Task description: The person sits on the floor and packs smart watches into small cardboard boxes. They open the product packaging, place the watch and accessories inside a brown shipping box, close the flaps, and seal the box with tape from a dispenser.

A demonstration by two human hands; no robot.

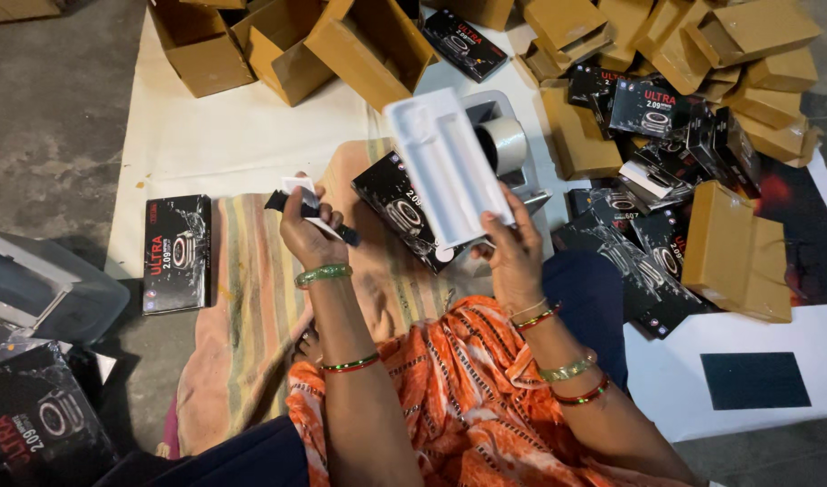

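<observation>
My right hand (513,251) grips a long white moulded plastic tray (445,162) together with a black printed product box (404,216) behind it, both tilted up toward me. My left hand (307,230) is closed on a small black strap-like item with a white tag (303,200). Green and red bangles sit on both wrists. My lap in orange patterned cloth lies below the hands.
A roll of tape on a grey dispenser (504,140) stands just behind the tray. Brown cartons (368,45) lie at the back, more cartons and black boxes (666,135) pile at right. One black box (176,254) lies left of the striped mat (251,298).
</observation>
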